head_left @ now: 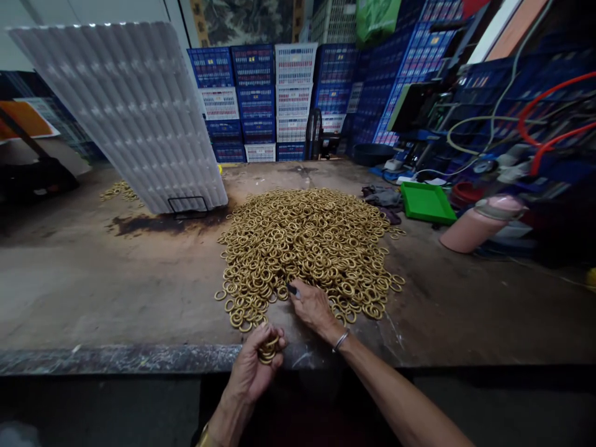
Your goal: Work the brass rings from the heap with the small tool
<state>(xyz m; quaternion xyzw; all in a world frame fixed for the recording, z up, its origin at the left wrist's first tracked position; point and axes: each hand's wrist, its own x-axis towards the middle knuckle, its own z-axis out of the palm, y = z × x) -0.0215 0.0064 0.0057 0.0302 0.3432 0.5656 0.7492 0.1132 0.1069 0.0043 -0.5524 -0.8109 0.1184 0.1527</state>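
Note:
A broad heap of brass-coloured rings (pixel 307 236) lies on the worktable (pixel 177 298), with loose rings around its near edge. Close to the table's front edge, my left hand (pixel 257 366) is cupped, palm up, its fingers curled round several rings (pixel 267 352). My right hand (pixel 314 308) is at the near edge of the heap, fingers pointing into it. Something dark (pixel 292 289) is at its fingertips, too small to name. Whether the right fingers pinch a ring is hidden. A metal bangle circles the right wrist.
A tall stack of ribbed translucent trays (pixel 135 112) leans at the back left. Right of the heap are a dark cloth (pixel 384 195), a green tray (pixel 427 203) and a pink bottle (pixel 482 223). Blue and white crates (pixel 254 93) stand behind the table.

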